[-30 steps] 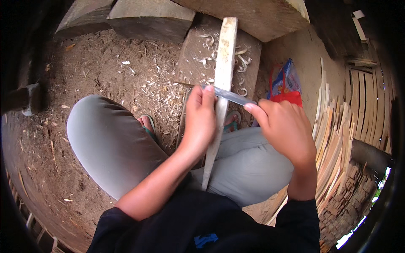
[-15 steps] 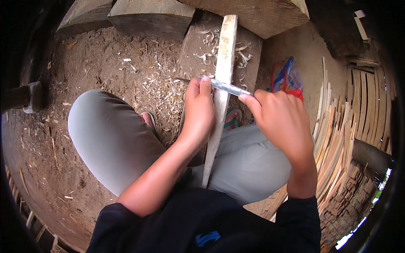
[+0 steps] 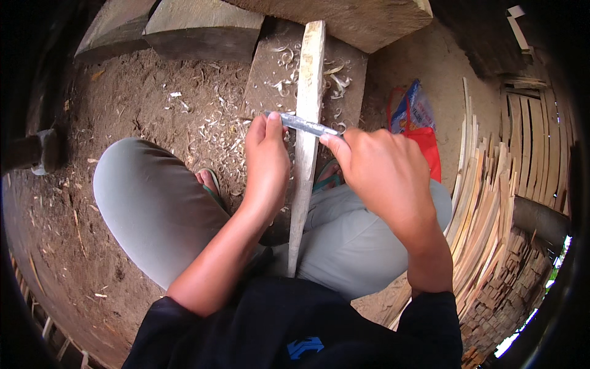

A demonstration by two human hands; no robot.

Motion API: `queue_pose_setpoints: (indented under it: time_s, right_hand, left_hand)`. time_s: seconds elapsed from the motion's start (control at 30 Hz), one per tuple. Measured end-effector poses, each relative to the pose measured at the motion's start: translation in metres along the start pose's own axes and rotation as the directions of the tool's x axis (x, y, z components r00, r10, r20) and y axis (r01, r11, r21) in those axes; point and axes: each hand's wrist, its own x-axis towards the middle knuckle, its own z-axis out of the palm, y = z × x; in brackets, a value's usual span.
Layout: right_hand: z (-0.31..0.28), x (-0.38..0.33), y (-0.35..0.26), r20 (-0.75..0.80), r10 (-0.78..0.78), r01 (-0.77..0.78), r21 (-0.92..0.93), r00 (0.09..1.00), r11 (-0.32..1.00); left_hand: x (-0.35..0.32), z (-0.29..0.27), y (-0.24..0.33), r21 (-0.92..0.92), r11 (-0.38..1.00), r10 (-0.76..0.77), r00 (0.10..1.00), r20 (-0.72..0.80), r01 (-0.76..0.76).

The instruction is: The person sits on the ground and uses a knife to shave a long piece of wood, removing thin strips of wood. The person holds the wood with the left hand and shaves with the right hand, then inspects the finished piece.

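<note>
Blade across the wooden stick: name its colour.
The blade is silvery grey, shown in the head view.

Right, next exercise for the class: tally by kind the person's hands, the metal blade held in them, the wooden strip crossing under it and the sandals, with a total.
Left hand and right hand: 2
Metal blade: 1
Wooden strip: 1
Sandals: 2
Total: 6

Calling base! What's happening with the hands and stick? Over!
Left hand, right hand: gripping blade, opposite ends. Wooden stick: crossed by blade. Shavings: both sides of stick, none seen blocking.
</note>
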Motion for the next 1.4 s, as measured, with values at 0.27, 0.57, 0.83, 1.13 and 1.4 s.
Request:
queue_pose_setpoints:
  time_s: [0.27, 0.57, 0.83, 1.13, 1.4]
  right_hand:
    - [-0.002, -0.003, 0.011, 0.066, 0.002, -0.003, 0.012, 0.998, 1.0]
    - [0.0, -0.004, 0.03, 0.068, -0.034, 0.016, 0.244, 0.997, 0.97]
    - [-0.008, -0.014, 0.046, 0.154, 0.042, -0.092, 0.332, 0.987, 0.939]
    - [0.012, -0.013, 0.075, 0.114, -0.068, 0.016, 0.406, 0.991, 0.914]
    - [0.017, -0.002, 0.091, 0.23, -0.143, 0.019, 0.47, 0.963, 0.883]
  left_hand:
    - [-0.069, -0.015, -0.064, 0.076, 0.994, -0.088, 0.983, 0.163, 0.077]
    - [-0.073, -0.015, -0.051, 0.267, 0.957, 0.049, 0.97, 0.238, -0.114]
    - [-0.068, -0.007, -0.049, 0.442, 0.882, 0.008, 0.943, 0.334, -0.164]
    - [-0.057, -0.008, -0.035, 0.312, 0.875, 0.308, 0.923, 0.232, -0.371]
    - [-0.026, 0.005, -0.02, 0.17, 0.941, 0.242, 0.933, 0.265, -0.292]
